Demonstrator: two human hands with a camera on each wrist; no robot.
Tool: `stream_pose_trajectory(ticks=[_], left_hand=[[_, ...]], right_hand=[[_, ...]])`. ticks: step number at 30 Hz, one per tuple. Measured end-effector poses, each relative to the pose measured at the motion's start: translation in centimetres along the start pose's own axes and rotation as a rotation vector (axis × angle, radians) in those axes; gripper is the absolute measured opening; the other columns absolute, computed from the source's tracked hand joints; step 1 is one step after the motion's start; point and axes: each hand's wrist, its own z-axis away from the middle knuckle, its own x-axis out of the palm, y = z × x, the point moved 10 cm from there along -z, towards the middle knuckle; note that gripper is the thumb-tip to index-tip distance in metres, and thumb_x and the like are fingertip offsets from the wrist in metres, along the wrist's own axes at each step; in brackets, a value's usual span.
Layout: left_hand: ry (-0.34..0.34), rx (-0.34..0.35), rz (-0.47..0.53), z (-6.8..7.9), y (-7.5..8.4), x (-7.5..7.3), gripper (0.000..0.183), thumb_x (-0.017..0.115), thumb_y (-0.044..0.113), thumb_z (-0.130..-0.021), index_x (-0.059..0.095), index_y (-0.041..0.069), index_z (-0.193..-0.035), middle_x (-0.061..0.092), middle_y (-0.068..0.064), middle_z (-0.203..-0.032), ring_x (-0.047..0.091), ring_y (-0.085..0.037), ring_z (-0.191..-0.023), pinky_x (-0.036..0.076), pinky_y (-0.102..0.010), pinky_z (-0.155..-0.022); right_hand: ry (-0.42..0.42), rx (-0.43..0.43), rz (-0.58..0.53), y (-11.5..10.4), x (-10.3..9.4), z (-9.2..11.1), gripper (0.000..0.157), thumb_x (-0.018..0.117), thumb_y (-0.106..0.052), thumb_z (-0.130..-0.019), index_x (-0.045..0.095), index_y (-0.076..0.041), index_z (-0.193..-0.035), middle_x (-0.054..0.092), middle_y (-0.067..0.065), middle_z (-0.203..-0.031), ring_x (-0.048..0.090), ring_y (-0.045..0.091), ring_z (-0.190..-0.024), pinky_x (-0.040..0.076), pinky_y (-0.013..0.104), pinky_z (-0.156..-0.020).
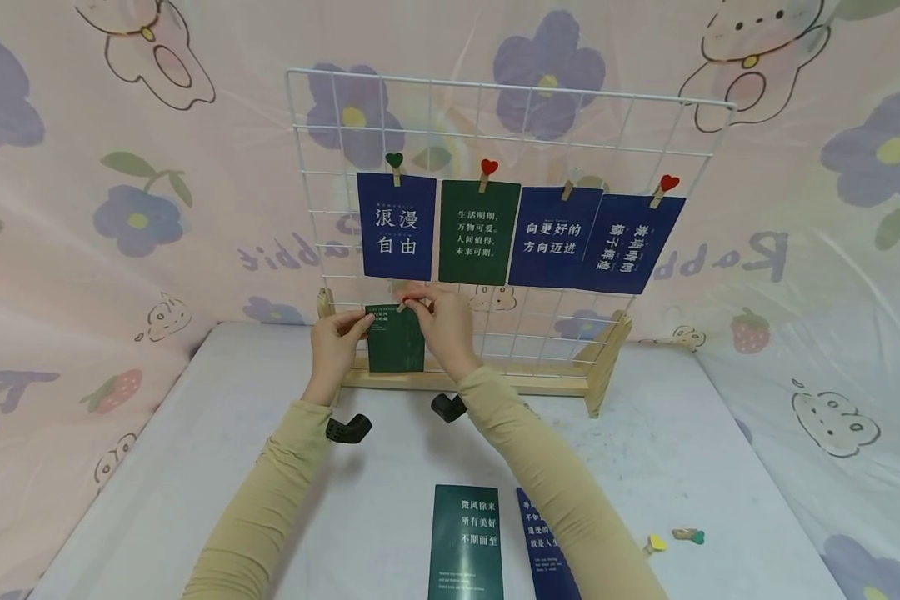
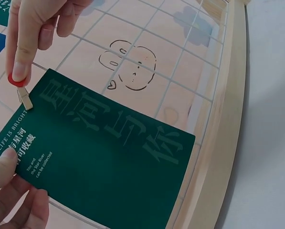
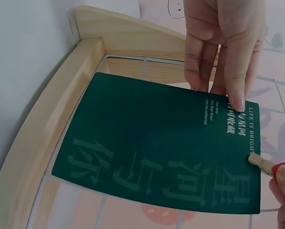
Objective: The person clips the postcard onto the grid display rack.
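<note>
A green card [image 1: 395, 346] with white lettering stands against the lower left of a white wire grid [image 1: 495, 82]. My left hand [image 1: 333, 348] pinches its left edge near the top, thumb on the printed face. With thumb and fingers my right hand [image 1: 446, 327] grips a small wooden clothespin [image 2: 24, 98] with a red heart-shaped end. The clothespin's tip sits on the card's top edge in both wrist views. Above, clothespins hold a blue card [image 1: 397, 258], another green card [image 1: 479, 267] and further blue cards [image 1: 633, 279] in a row on the grid.
Wooden feet [image 1: 607, 367] support the grid at both ends. On the white table [image 1: 270, 383] lie a green card [image 1: 465, 533], a blue card [image 1: 543, 542] partly under the right sleeve, a yellow-heart clothespin [image 1: 655, 544] and a green-heart clothespin [image 1: 690, 536].
</note>
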Motion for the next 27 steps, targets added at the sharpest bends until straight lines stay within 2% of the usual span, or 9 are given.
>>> stream_pose_trajectory(ticks=[6, 11, 16, 18, 22, 25, 27], left_hand=[[0.024, 0.025, -0.009, 0.1, 0.1, -0.3, 0.022, 0.068, 0.011, -0.09, 0.07, -0.006, -0.104, 0.069, -0.02, -0.095, 0.068, -0.031, -0.079, 0.057, -0.033, -0.071], [0.036, 0.023, -0.011, 0.1, 0.0, -0.4, 0.021, 0.068, 0.01, -0.089, 0.07, -0.006, -0.103, 0.069, -0.02, -0.094, 0.067, -0.031, -0.078, 0.054, -0.019, -0.066], [0.034, 0.018, -0.012, 0.1, -0.1, -0.4, 0.02, 0.068, 0.011, -0.089, 0.071, -0.004, -0.102, 0.069, -0.018, -0.092, 0.067, -0.03, -0.077, 0.053, -0.018, -0.065], [0.035, 0.022, -0.013, 0.2, 0.0, -0.4, 0.02, 0.069, 0.011, -0.089, 0.071, -0.004, -0.101, 0.069, -0.018, -0.092, 0.067, -0.03, -0.077, 0.053, -0.019, -0.065], [0.035, 0.027, -0.019, 0.3, 0.0, -0.4, 0.019, 0.069, 0.011, -0.089, 0.071, -0.004, -0.101, 0.069, -0.018, -0.092, 0.067, -0.029, -0.078, 0.054, -0.022, -0.067], [0.042, 0.028, -0.017, 0.4, -0.1, -0.5, 0.019, 0.07, 0.011, -0.088, 0.071, -0.003, -0.101, 0.069, -0.017, -0.092, 0.067, -0.028, -0.078, 0.055, -0.025, -0.069], [0.049, 0.034, -0.01, 0.5, -0.1, -0.6, 0.018, 0.07, 0.01, -0.088, 0.071, -0.003, -0.101, 0.069, -0.016, -0.093, 0.067, -0.027, -0.078, 0.056, -0.028, -0.07]], right_hand=[[0.0, -0.018, 0.071, -0.7, 0.3, -0.2, 0.012, 0.069, -0.019, -0.089, 0.077, -0.018, -0.099, 0.071, -0.002, -0.096, 0.048, 0.007, -0.053, 0.035, 0.021, -0.042], [-0.004, -0.023, 0.08, -0.9, 0.5, -0.1, 0.012, 0.07, -0.019, -0.089, 0.076, -0.019, -0.098, 0.071, -0.004, -0.095, 0.055, 0.006, -0.061, 0.04, 0.02, -0.046], [-0.003, -0.028, 0.05, -0.8, 0.5, -0.1, 0.012, 0.069, -0.016, -0.089, 0.076, -0.018, -0.098, 0.071, -0.003, -0.098, 0.058, 0.006, -0.065, 0.044, 0.019, -0.05], [-0.005, -0.034, 0.042, -0.8, 0.4, 0.0, 0.012, 0.069, -0.016, -0.089, 0.076, -0.017, -0.099, 0.071, -0.003, -0.098, 0.06, 0.006, -0.07, 0.048, 0.018, -0.055], [-0.028, 0.006, -0.041, 0.0, 0.5, 0.2, 0.017, 0.066, -0.014, -0.091, 0.075, -0.013, -0.106, 0.071, 0.001, -0.097, 0.061, 0.009, -0.062, 0.048, 0.02, -0.05], [-0.055, 0.063, -0.146, 1.0, 0.7, 0.5, 0.021, 0.063, -0.013, -0.093, 0.072, -0.011, -0.112, 0.071, 0.003, -0.104, 0.061, 0.01, -0.057, 0.047, 0.021, -0.048], [-0.066, 0.083, -0.209, 1.5, 0.8, 0.7, 0.023, 0.062, -0.012, -0.094, 0.071, -0.01, -0.114, 0.07, 0.003, -0.108, 0.064, 0.01, -0.061, 0.05, 0.02, -0.053]])
